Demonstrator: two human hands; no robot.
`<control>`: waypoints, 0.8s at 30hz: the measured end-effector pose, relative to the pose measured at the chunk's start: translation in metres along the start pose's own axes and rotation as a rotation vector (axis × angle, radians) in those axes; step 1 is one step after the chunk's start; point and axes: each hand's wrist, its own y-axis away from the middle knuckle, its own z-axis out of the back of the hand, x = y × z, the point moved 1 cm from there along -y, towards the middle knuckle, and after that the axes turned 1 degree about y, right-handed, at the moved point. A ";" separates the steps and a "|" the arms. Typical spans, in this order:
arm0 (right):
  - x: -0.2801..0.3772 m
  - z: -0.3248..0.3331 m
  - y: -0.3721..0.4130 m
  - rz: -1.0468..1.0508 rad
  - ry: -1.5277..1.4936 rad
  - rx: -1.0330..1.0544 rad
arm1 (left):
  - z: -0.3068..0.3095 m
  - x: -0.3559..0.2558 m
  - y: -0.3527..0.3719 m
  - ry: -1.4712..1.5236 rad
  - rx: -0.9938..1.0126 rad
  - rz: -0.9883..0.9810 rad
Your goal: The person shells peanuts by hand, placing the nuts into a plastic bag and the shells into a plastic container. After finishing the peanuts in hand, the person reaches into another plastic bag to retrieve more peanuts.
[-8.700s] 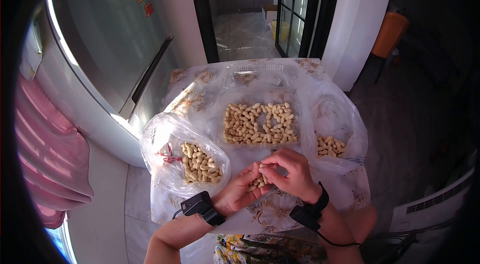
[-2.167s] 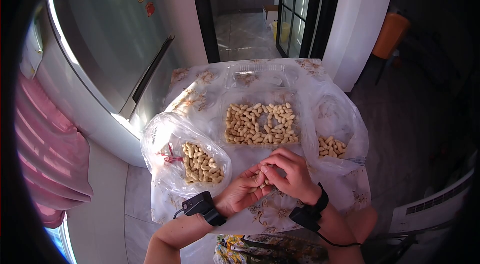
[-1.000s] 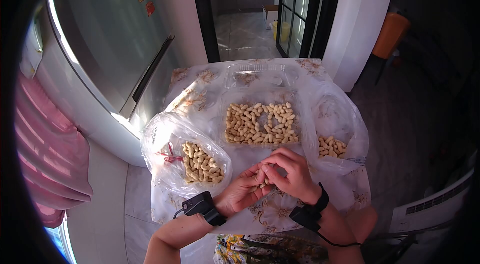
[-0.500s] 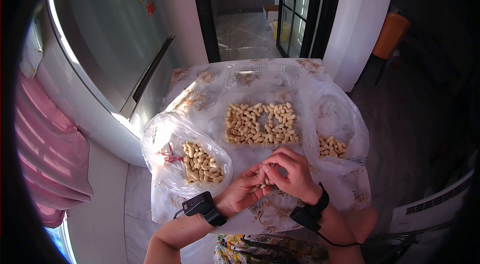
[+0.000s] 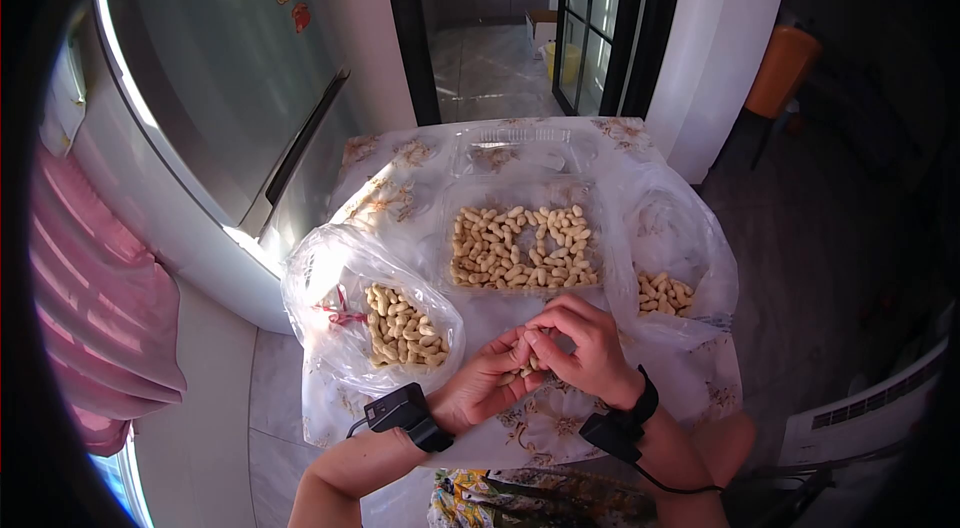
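Fingers of the left hand (image 5: 480, 387) half-curl under peanuts (image 5: 534, 365), lower centre; those of the right hand (image 5: 594, 350) pinch together above, any hold hidden; a slack palm could spill some onto the surface (image 5: 548, 431)

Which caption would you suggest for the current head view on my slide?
Left hand and right hand meet over a few peanuts, below a clear tray of peanuts between two plastic bags.
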 end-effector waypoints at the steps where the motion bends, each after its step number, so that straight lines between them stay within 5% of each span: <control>1: 0.000 0.000 0.000 0.002 0.002 -0.001 | 0.000 0.000 0.000 -0.002 -0.006 0.001; 24: 0.000 0.000 0.000 -0.001 0.004 0.008 | -0.002 -0.001 0.001 0.007 0.013 0.010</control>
